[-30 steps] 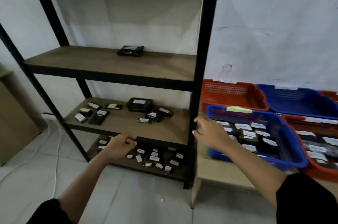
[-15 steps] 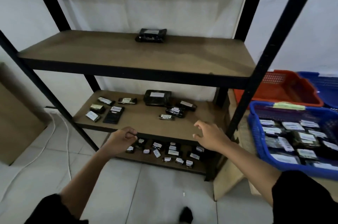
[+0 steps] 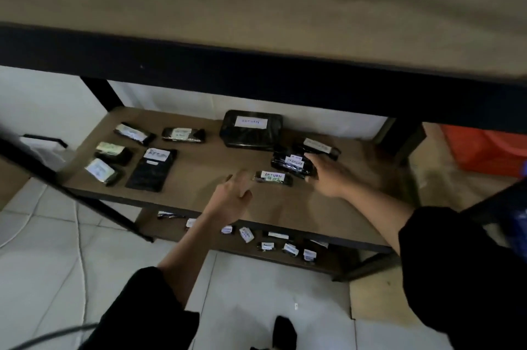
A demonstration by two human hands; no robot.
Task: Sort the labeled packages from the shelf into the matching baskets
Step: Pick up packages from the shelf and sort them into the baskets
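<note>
Several black wrapped packages with white labels lie on the middle shelf (image 3: pixel 199 178). My right hand (image 3: pixel 333 175) reaches in from the right; its thumb and fingers close round the right end of a black labelled package (image 3: pixel 291 162). My left hand (image 3: pixel 231 195) hovers over the shelf with fingers spread, just left of a small package labelled RETURN (image 3: pixel 273 177), and holds nothing. A long package (image 3: pixel 318 145) lies behind my right hand. The picture is motion-blurred.
A large RETURN package (image 3: pixel 252 130) sits at the back of the shelf, with several smaller ones (image 3: pixel 151 167) to the left. The upper shelf board (image 3: pixel 256 64) overhangs close above. The bottom shelf (image 3: pixel 268 245) holds several small packages. An orange basket (image 3: pixel 484 152) shows at right.
I have leaned down and in toward the middle shelf. Both hands moved forward over it; the right hand reached the black package, and the left came beside the small RETURN package.
</note>
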